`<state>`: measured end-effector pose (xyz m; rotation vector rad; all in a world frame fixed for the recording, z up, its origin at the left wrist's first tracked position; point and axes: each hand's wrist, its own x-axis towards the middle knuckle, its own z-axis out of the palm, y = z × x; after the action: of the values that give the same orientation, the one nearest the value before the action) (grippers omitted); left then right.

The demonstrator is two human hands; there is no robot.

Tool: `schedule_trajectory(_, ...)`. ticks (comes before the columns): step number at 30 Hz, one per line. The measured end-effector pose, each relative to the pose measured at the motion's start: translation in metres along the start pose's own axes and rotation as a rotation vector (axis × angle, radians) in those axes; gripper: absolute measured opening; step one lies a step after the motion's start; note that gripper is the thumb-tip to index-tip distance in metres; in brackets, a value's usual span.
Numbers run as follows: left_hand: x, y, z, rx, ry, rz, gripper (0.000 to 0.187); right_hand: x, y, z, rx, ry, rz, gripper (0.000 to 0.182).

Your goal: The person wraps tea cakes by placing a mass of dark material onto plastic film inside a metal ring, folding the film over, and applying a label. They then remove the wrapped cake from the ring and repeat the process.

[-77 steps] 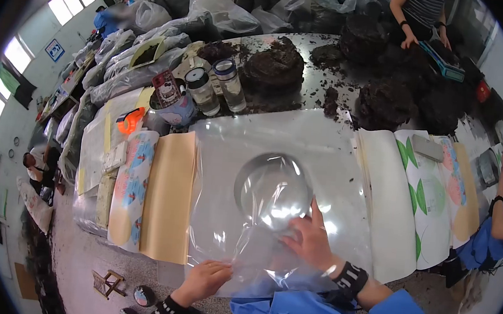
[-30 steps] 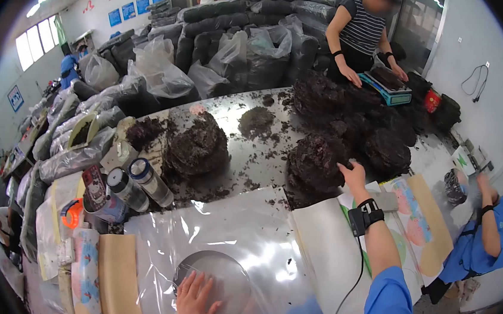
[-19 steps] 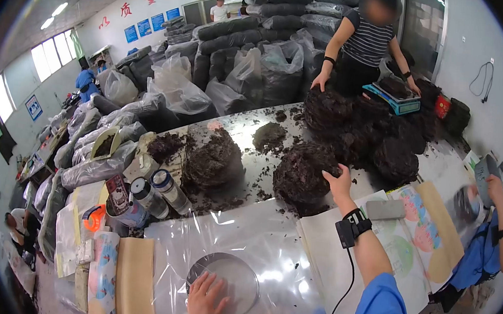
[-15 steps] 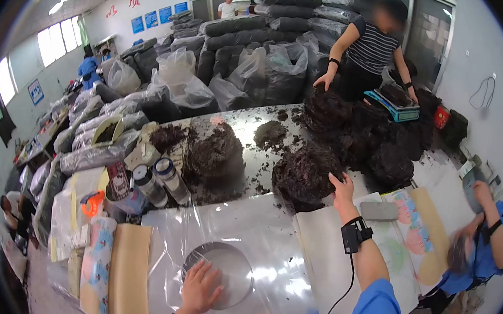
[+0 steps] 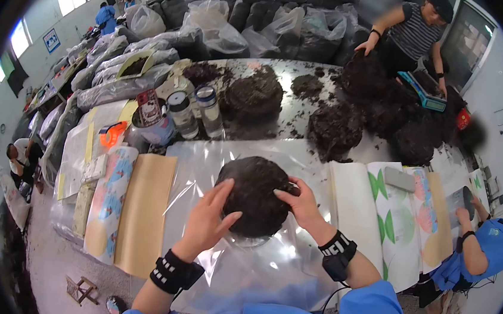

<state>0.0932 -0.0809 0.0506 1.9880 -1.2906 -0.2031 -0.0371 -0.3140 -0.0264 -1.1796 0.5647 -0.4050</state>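
A round, dark brown clump (image 5: 255, 198) rests over the clear plastic film (image 5: 192, 283) in front of me, with a pale disc edge just showing beneath it. My left hand (image 5: 207, 216) touches the clump's left side, fingers spread. At its right side, my right hand (image 5: 304, 204) presses with the thumb and bent fingers on the rim. More dark clumps lie farther back: one (image 5: 254, 91) at the centre left and one (image 5: 335, 128) at the centre right.
Glass jars (image 5: 209, 111) and an orange tape dispenser (image 5: 112, 133) stand at the left. Paper stacks flank the film, a grey block (image 5: 399, 179) on the right one. A person across the table touches dark material beside a teal scale (image 5: 422, 91). Another person's hands are at right.
My right hand has brought a dark clump from the pile onto the film. My left hand has moved from the disc to the clump's side. The view has tilted down.
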Motion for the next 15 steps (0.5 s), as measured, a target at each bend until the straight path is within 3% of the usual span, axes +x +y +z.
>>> schedule_trajectory(1, -0.009, -0.012, 0.008, 0.004, -0.004, -0.015, 0.073, -0.007, 0.005, 0.007, 0.005, -0.006, 0.014, 0.058)
schedule_trajectory(3, -0.025, -0.030, 0.024, 0.253, -0.127, -0.093, 0.076, -0.014, 0.002, 0.014, -0.752, 0.025, -0.386, 0.067)
schedule_trajectory(4, -0.032, -0.036, 0.025, 0.268, -0.081, -0.022, 0.077, -0.012, 0.006, 0.008, -0.809, 0.009, -0.464, 0.079)
schedule_trajectory(5, -0.031, -0.044, 0.025, 0.264, -0.082, -0.019, 0.077, -0.009, 0.005, -0.004, -0.814, 0.013, -0.463, 0.079)
schedule_trajectory(8, -0.026, -0.039, 0.016, 0.139, -0.066, -0.062, 0.076, -0.019, -0.047, -0.009, -0.774, -0.283, -0.211, 0.089)
schedule_trajectory(13, -0.009, -0.037, 0.004, 0.218, -0.116, -0.063, 0.081, -0.006, -0.071, -0.002, -0.844, -0.452, 0.006, 0.094)
schedule_trajectory(15, -0.002, -0.027, -0.009, 0.207, -0.112, -0.036, 0.086, -0.002, -0.073, -0.011, -1.508, -0.238, -0.434, 0.099)
